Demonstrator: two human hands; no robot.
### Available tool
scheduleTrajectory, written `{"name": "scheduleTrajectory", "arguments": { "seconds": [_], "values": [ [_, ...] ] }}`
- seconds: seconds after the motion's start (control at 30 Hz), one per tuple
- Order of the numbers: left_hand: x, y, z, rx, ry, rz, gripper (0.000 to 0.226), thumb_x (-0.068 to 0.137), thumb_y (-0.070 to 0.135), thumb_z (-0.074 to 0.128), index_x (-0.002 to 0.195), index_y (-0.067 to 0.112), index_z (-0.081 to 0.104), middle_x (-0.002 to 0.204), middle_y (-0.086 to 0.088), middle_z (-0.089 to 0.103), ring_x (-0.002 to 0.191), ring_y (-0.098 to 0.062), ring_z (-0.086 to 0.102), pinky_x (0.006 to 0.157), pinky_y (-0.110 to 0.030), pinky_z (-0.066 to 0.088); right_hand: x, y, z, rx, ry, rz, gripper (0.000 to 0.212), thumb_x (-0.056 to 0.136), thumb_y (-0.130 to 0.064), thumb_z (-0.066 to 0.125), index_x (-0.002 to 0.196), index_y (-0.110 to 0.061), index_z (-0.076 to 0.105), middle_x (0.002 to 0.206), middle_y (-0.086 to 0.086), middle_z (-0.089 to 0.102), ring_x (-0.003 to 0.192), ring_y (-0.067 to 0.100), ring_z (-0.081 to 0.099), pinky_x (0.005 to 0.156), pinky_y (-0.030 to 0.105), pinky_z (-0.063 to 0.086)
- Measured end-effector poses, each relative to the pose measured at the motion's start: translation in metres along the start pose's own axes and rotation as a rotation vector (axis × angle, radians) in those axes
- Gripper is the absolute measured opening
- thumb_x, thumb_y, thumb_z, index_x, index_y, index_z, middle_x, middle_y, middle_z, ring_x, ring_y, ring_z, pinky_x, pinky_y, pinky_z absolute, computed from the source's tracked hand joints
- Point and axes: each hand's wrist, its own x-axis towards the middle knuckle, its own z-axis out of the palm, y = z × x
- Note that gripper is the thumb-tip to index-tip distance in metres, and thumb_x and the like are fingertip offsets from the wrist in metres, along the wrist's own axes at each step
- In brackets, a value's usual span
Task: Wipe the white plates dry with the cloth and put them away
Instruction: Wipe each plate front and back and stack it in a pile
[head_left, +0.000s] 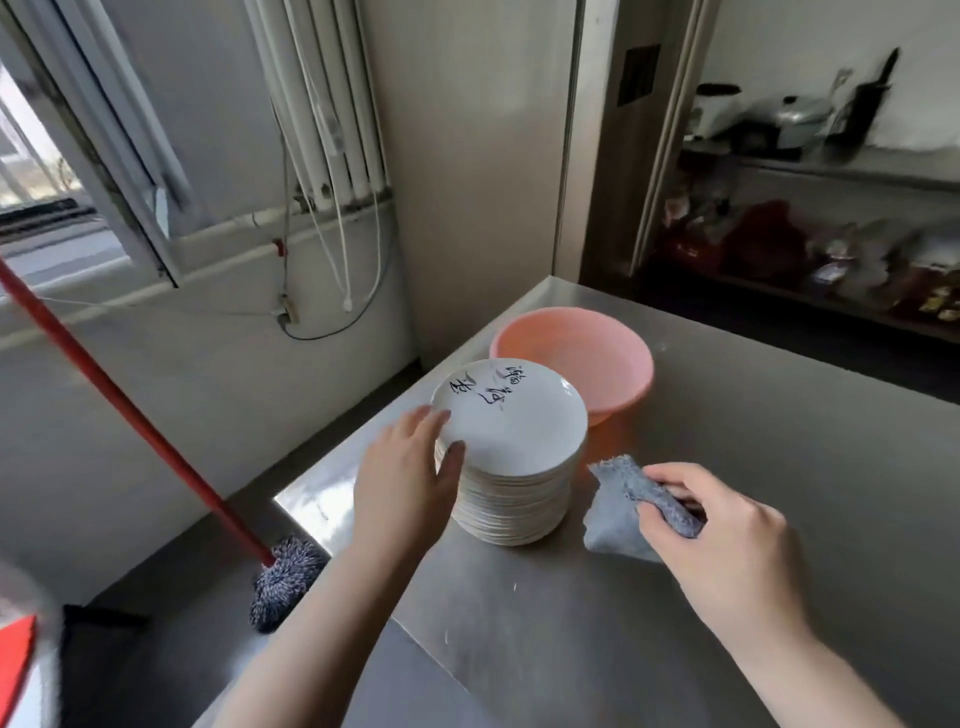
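Note:
A tall stack of white plates (519, 483) stands on a steel table (753, 467). The top plate (511, 418) carries black brush writing. My left hand (405, 483) lies against the stack's left side, with fingertips on the top plate's rim and the thumb on its edge. To the right of the stack, my right hand (727, 535) pinches a grey-blue cloth (623, 509) that hangs down to the tabletop.
A pink plastic basin (613, 338) sits just behind the stack. A red-handled mop (130, 410) leans on the floor to the left of the table. Shelves with pots and bags stand at the back right. A window and pipes are at the left.

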Motion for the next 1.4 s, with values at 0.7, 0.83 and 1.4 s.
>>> {"name": "scheduleTrajectory", "arguments": {
  "seconds": [0.7, 0.83, 1.4],
  "values": [
    [0.056, -0.023, 0.022, -0.175, 0.018, -0.221, 0.026, 0.079, 0.027, 0.064, 0.059, 0.017, 0.051, 0.073, -0.001, 0.056, 0.067, -0.022, 0.046, 0.048, -0.027, 0.022, 0.020, -0.009, 0.011, -0.154, 0.155, 0.047, 0.028, 0.066, -0.003, 0.079, 0.086, -0.021, 0.072, 0.069, -0.006, 0.069, 0.064, 0.025, 0.066, 0.057, 0.034, 0.055],
    [0.056, -0.019, 0.020, -0.184, 0.030, -0.231, 0.024, 0.077, 0.024, 0.063, 0.058, 0.017, 0.050, 0.068, 0.000, 0.048, 0.064, -0.022, 0.043, 0.049, -0.027, 0.022, 0.020, -0.007, 0.011, -0.141, 0.148, 0.060, 0.027, 0.067, -0.005, 0.079, 0.086, -0.022, 0.071, 0.068, -0.007, 0.069, 0.064, 0.025, 0.066, 0.058, 0.033, 0.055],
    [0.062, -0.011, 0.017, -0.379, 0.082, -0.259, 0.008, 0.071, 0.007, 0.056, 0.067, 0.000, 0.059, 0.062, -0.019, 0.054, 0.057, -0.025, 0.031, 0.051, -0.031, 0.029, 0.022, -0.005, 0.005, -0.135, 0.141, 0.069, 0.027, 0.067, -0.008, 0.080, 0.087, -0.024, 0.072, 0.070, -0.009, 0.069, 0.066, 0.019, 0.066, 0.060, 0.027, 0.052]
  ]
}}
